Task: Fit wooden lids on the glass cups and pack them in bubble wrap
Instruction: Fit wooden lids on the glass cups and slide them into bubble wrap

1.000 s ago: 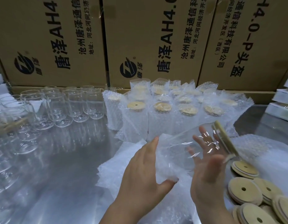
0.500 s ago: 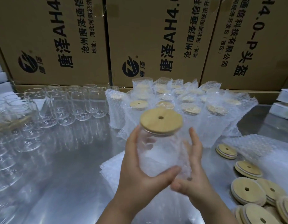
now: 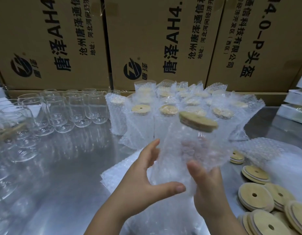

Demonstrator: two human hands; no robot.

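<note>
While the lidded glass cup (image 3: pixel 184 145), tilted inside its bubble wrap (image 3: pixel 165 168), hangs just in front of the packed cups (image 3: pixel 141 121), both hands clasp it. The left hand (image 3: pixel 143 182) curls thumb and fingers round its base; the right hand (image 3: pixel 207 190) pinches it, thumb before, fingers behind.

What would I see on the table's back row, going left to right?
Empty cups → wrapped cups → white boxes
</note>
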